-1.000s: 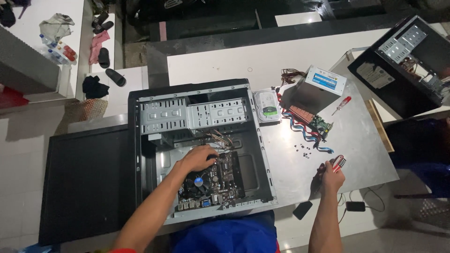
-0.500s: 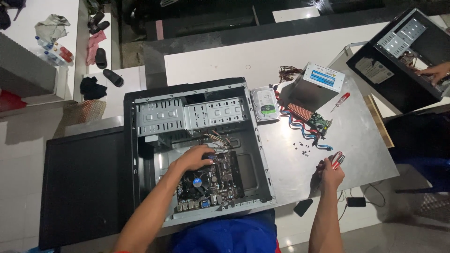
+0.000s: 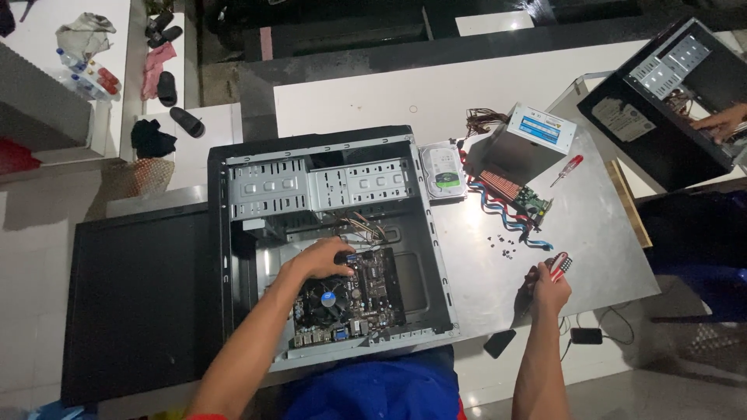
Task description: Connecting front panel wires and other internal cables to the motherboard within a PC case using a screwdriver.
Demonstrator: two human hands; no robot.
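Left hand (image 3: 320, 259) rests unclenched on the fragile, rigid motherboard (image 3: 350, 292), best held by edges; right hand (image 3: 549, 286) grasps a light screwdriver (image 3: 559, 265).

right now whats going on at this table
A person works on an open computer case lying flat. Their left hand rests on the motherboard inside, while the right hand holds a red-handled tool above the metal table. A power supply, hard drive and loose screws lie nearby. Another person's hand reaches into a second case.
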